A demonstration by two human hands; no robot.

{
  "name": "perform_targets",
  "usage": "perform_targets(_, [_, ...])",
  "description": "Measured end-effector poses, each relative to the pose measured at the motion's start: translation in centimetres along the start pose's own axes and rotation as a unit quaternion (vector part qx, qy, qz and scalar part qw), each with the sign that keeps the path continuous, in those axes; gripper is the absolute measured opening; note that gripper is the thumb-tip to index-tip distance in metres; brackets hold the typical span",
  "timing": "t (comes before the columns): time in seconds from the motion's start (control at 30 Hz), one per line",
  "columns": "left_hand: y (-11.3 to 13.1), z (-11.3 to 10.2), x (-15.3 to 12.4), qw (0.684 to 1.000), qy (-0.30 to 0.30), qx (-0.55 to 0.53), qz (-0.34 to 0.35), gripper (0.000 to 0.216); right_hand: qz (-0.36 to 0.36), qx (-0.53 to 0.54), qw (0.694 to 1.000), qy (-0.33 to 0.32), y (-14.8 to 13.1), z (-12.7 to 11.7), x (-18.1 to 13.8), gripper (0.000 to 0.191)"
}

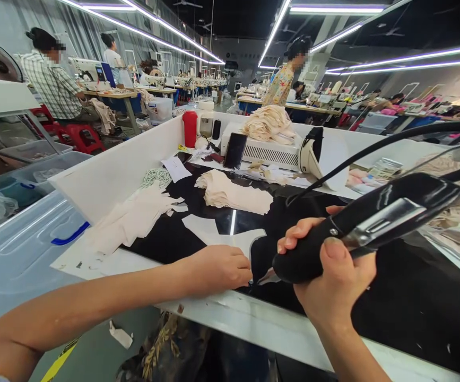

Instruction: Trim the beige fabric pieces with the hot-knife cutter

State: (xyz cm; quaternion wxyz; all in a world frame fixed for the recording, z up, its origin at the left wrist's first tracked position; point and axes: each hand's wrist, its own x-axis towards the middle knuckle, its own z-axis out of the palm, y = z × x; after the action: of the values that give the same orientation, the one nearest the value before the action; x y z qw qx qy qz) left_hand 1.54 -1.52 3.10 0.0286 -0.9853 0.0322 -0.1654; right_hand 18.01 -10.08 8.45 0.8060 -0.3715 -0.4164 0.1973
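In my right hand (341, 281) is a black corded power tool (333, 233) with a silver lever on its side, my fingers wrapped round its thick body. Its rounded front end points down and left towards the table. My left hand (222, 268) is closed at the table's front edge, its fingertips on the near end of a curved off-white fabric piece (230, 236). That piece lies flat on the black glossy tabletop (405, 297). Just beyond it is a stack of cream fabric pieces (235, 193). More loose pieces (134, 217) are heaped to the left.
A white panel (126, 170) borders the table's left side. At the back are a red cup (190, 129), a phone (235, 150) and a vented white box (269, 155) topped with a cream fabric bundle (271, 123). The tool's black cable (357, 156) arcs rightward. People sit at sewing machines beyond.
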Motion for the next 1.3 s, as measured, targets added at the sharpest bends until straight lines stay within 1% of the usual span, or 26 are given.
perform_targets(0.1, [0.2, 0.5, -0.1, 1.0, 0.002, 0.015, 0.004, 0.026, 0.005, 0.01, 1.0, 0.002, 0.1, -0.1, 0.0, 0.048])
perform_targets(0.17, [0.4, 0.9, -0.1, 1.0, 0.011, 0.013, -0.008, 0.025, 0.006, 0.014, 1.0, 0.003, 0.2, -0.1, -0.1, 0.046])
perform_targets(0.33, [0.7, 1.6, -0.1, 0.995, 0.045, -0.043, -0.079, 0.02, 0.011, 0.024, 1.0, 0.01, 0.4, 0.1, -0.4, 0.046])
perform_targets(0.4, [0.8, 1.8, -0.1, 0.992, 0.05, -0.064, -0.095, 0.021, 0.006, 0.026, 1.0, 0.011, 0.4, 0.3, -0.4, 0.046])
perform_targets(0.6, [0.4, 1.6, -0.3, 0.99, 0.047, -0.092, -0.094, 0.022, 0.004, 0.024, 1.0, 0.007, 0.8, 0.2, -0.6, 0.046])
perform_targets(0.73, [-0.3, 0.8, -0.3, 0.99, 0.013, -0.119, -0.07, 0.01, 0.004, 0.021, 1.0, 0.006, 0.8, 0.1, -0.7, 0.046])
perform_targets(0.87, [-0.1, -0.1, 0.1, 0.995, -0.03, -0.078, -0.05, 0.006, 0.007, 0.028, 0.999, 0.013, 0.6, 0.2, -0.6, 0.048])
perform_targets(1.0, [0.9, -0.5, 0.6, 0.997, -0.062, 0.017, -0.04, 0.019, 0.009, 0.026, 0.999, 0.017, 0.7, 0.2, -0.6, 0.05])
perform_targets(1.07, [1.2, -0.2, 0.7, 0.996, -0.059, 0.046, -0.042, 0.02, 0.01, 0.023, 1.0, 0.018, 0.7, 0.2, -0.6, 0.05])
perform_targets(1.17, [1.3, 0.6, 0.6, 0.997, -0.032, 0.028, -0.067, 0.02, 0.01, 0.019, 1.0, 0.021, 0.7, 0.1, -0.8, 0.05])
perform_targets(1.3, [1.0, 1.1, 0.4, 0.988, -0.003, -0.064, -0.144, 0.017, 0.002, 0.02, 0.999, 0.026, 0.7, 0.3, -0.8, 0.047])
